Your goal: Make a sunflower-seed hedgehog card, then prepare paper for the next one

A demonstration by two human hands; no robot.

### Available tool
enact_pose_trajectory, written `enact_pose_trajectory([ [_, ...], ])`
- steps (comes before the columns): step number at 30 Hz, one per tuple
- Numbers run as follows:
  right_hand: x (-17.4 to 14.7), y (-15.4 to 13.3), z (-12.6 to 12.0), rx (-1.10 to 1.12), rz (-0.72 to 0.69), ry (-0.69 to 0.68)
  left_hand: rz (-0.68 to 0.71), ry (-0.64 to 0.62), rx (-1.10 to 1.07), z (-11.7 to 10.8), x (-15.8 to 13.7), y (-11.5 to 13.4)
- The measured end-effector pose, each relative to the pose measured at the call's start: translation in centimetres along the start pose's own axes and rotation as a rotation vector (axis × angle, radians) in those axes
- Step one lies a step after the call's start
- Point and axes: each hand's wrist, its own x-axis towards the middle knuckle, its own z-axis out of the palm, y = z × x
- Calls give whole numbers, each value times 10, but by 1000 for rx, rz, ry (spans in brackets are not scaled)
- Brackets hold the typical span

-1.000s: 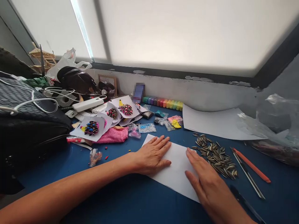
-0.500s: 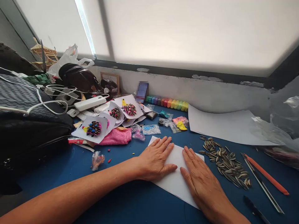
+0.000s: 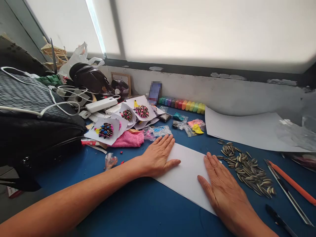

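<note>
A white sheet of paper (image 3: 186, 169) lies on the blue table under both palms. My left hand (image 3: 158, 158) rests flat on its left part, fingers stretched out and thumb pointing right. Flat on the right edge of the paper is my right hand (image 3: 219, 184), its thumb apart from the fingers. Neither hand grips anything. Just right of my right hand is a heap of striped sunflower seeds (image 3: 249, 171). An orange clay tool (image 3: 293, 184), a clear-barrelled pen (image 3: 288, 194) and a black pen cap or pen (image 3: 277, 217) lie beyond the seeds.
Several papers with seed-and-clay hedgehog figures (image 3: 105, 130) overlap at left, by a pink cloth (image 3: 128, 139). Small clay bags (image 3: 197, 126) and a row of coloured clay (image 3: 182, 104) lie behind. Large white paper (image 3: 247, 128) leans at the wall. A black bag (image 3: 37, 131) stands left.
My hands have slid apart over the paper, left hand toward its left side and right hand toward its right edge. More white paper shows between them. The view has shifted slightly.
</note>
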Motion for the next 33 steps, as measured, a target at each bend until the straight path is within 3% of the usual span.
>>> enact_pose_trajectory([
  [10,-2,6,-1,52,-23,-11,121,-18,46,-7,-7,-22],
  [15,0,8,-3,102,-33,-3,85,41,70,-7,-15,-34],
  [19,0,8,-6,158,-26,7,119,136,49,-16,-17,-26],
  [22,-1,5,-7,217,-9,30,153,190,-101,-26,-2,-7],
  [26,-1,3,-17,337,36,130,153,86,-281,-33,30,15],
  [29,-3,10,-35,457,101,229,125,32,-415,-39,48,16],
  [33,-6,26,-61,669,290,302,82,-24,-730,-52,49,2],
])
